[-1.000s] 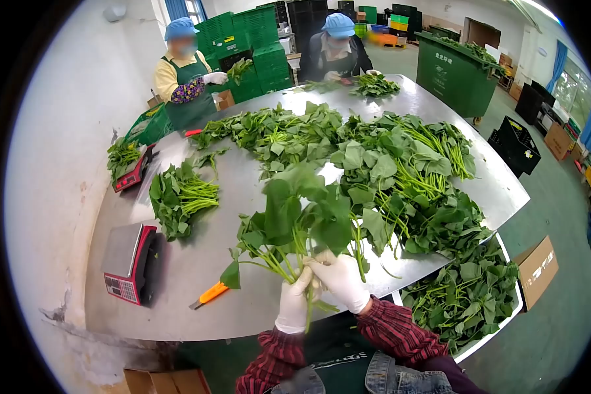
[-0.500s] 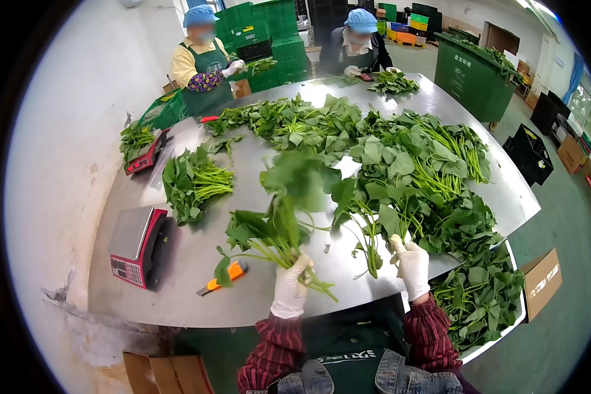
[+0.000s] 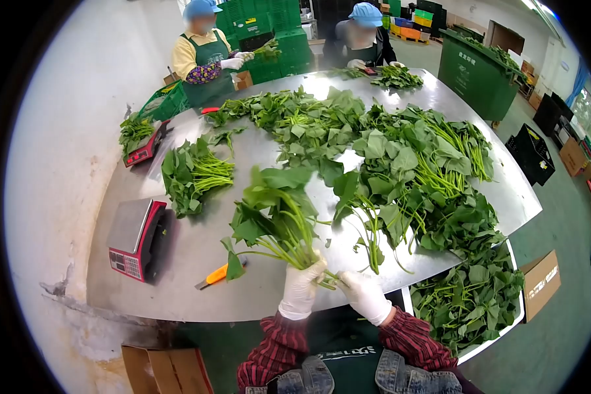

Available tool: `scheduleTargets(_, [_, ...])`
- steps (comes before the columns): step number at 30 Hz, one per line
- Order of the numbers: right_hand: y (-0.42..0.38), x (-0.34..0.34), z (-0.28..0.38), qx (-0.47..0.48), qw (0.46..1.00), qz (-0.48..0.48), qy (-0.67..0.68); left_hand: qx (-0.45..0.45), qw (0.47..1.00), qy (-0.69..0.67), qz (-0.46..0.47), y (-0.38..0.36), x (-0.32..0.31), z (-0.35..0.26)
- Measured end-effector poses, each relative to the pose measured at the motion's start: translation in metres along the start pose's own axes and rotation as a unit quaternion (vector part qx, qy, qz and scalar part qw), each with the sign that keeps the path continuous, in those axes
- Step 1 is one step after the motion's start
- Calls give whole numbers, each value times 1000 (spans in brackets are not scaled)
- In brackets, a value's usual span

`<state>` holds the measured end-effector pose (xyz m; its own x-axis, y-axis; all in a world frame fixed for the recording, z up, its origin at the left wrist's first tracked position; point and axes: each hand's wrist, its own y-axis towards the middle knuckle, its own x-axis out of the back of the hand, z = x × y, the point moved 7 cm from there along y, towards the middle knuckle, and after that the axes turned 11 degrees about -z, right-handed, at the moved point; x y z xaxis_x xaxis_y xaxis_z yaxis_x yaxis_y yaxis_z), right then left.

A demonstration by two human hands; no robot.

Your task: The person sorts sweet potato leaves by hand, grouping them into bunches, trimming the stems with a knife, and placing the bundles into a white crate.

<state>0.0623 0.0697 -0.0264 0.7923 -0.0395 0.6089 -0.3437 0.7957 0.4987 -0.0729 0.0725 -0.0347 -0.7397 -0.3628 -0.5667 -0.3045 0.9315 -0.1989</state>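
Note:
My gloved left hand (image 3: 303, 284) is wrapped round a bunch of leafy greens (image 3: 279, 213), its leaves pointing up and away from me. Just to the right, my gloved right hand (image 3: 365, 295) has its fingers closed at the cut ends of the stems poking out below the left fist. A large heap of the same greens (image 3: 407, 161) spreads over the metal table (image 3: 203, 256) beyond and to the right. A few loose stems hang near the table's front edge. An orange utility knife (image 3: 220, 274) lies left of the bunch, partly under a leaf.
A finished-looking bundle (image 3: 194, 176) and a red scale (image 3: 136, 240) are on the left. A second scale (image 3: 146, 148) bears greens. A white bin of leaves (image 3: 466, 308) stands at right front. Two co-workers (image 3: 207, 59) in blue caps work across the table.
My right hand has moved left from the heap to the stem ends at my left hand. The bunch has steadied from a blur and stays in my left hand.

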Motion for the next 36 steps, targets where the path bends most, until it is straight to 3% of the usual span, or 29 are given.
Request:
scheduleTargets(5, [0, 5, 4, -10, 999, 4, 39, 24, 995, -46, 88, -1, -4, 5])
scheduleTargets(7, [-3, 1, 0, -37, 996, 1, 75, 8, 997, -12, 81, -4, -9, -1])
scheduleTargets(9, [-4, -1, -1, -62, 992, -1, 111, -10, 998, 5, 56, -4, -14, -10])
scheduleTargets(10, [-4, 1, -9, -141, 974, -18, 179, -12, 998, 4, 55, -2, -14, -12])
scheduleTargets(11, [-6, 1, -16, -219, 944, -36, 244, -21, 1000, -6, -3, 1, -5, -16])
scheduleTargets(12, [-7, 1, -22, -231, 931, -58, 276, -30, 998, -17, -61, 3, 4, -21])
scheduleTargets(17, [-5, 3, -25, -260, 923, -29, 281, -64, 986, -125, -87, 19, 38, -18])
scheduleTargets(19, [-4, 0, -23, -263, 926, -38, 269, -5, 992, -81, -96, 15, 32, -7])
scheduleTargets(21, [-1, 2, -14, -227, 945, -53, 230, 30, 994, -61, -88, 10, 18, 4])
scheduleTargets(23, [1, 4, -8, -182, 960, -63, 205, 65, 994, -81, -22, 5, -7, 9])
scheduleTargets(25, [3, 10, 3, -117, 984, -51, 124, 51, 997, -52, 12, 1, -15, 1])
scheduleTargets(27, [-3, 4, -6, -124, 983, -40, 126, 76, 995, -26, 60, -1, -17, 5])
scheduleTargets(29, [-4, 0, 0, -43, 995, 37, 83, 86, 993, -31, 74, 0, -10, 12])
scheduleTargets(31, [11, 19, 16, 150, 987, 0, -60, 97, 991, -33, 84, -2, -9, 12])
scheduleTargets(32, [18, 28, 5, 97, 993, -62, -20, 88, 994, -5, 72, -5, -9, 9])
scheduleTargets(35, [60, 61, -6, -224, 971, -28, 79, 57, 994, 61, 70, -9, -10, 7])
scheduleTargets(36, [71, 65, -4, -226, 970, -33, 78, 31, 992, 95, 74, -9, -11, 5])
